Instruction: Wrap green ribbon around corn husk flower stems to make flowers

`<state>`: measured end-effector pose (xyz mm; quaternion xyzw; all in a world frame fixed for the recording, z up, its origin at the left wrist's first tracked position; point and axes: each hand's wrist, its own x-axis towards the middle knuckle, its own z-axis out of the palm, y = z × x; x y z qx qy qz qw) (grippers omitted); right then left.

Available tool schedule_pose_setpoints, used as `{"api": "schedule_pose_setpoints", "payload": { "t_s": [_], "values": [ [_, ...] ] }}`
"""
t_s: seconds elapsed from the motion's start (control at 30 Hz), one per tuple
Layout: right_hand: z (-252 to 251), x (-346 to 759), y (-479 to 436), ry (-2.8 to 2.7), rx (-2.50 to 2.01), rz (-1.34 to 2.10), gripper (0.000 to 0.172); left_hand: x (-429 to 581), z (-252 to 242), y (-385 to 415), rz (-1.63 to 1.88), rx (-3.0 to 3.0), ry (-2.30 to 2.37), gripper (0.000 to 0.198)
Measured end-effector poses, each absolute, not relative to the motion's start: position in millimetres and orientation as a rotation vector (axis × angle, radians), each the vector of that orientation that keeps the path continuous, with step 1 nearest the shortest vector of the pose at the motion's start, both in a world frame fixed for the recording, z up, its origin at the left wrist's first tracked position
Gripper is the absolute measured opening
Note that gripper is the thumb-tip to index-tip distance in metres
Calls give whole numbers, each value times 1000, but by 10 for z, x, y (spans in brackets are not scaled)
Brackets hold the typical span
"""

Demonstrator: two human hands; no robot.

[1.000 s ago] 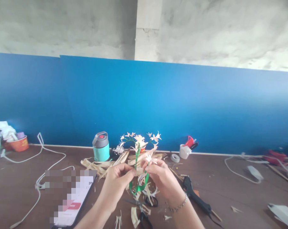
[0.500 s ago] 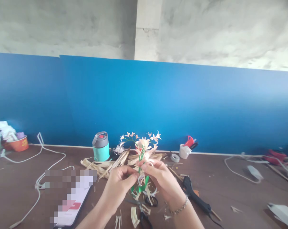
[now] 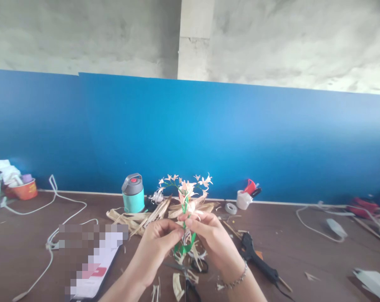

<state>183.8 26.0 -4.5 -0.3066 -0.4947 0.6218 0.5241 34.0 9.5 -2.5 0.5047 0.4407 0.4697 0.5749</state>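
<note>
- Over the middle of a brown table (image 3: 303, 251), two bare hands meet around a small handmade flower sprig (image 3: 186, 196).
- Left hand (image 3: 157, 247): thumb and fingertips pinched shut on the sprig's thin green stem, coming from the left.
- Right hand (image 3: 212, 237), with a bracelet at the wrist: pinching the same stem from the right, its fingertips almost touching the left's.
- Pale blossoms stand upright just above the fingers; a loop of green tape (image 3: 183, 248) hangs below the grip.
- Scissors (image 3: 199, 265) lie on the table beneath the hands.
- A black glue gun (image 3: 259, 256) lies to the right, and a teal bottle (image 3: 133, 193) stands behind on the left.
</note>
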Motion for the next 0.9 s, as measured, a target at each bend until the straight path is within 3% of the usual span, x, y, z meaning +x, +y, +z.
{"api": "schedule_pose_setpoints", "payload": {
  "t_s": [0.73,0.9],
  "values": [
    [30,1733,171,-1063,-626,1493,7,355,-26,80,1115,990,788,33],
    [23,1693,170,-1029,-587,1441,13,365,-26,70,1138,948,760,34]
  ]
}}
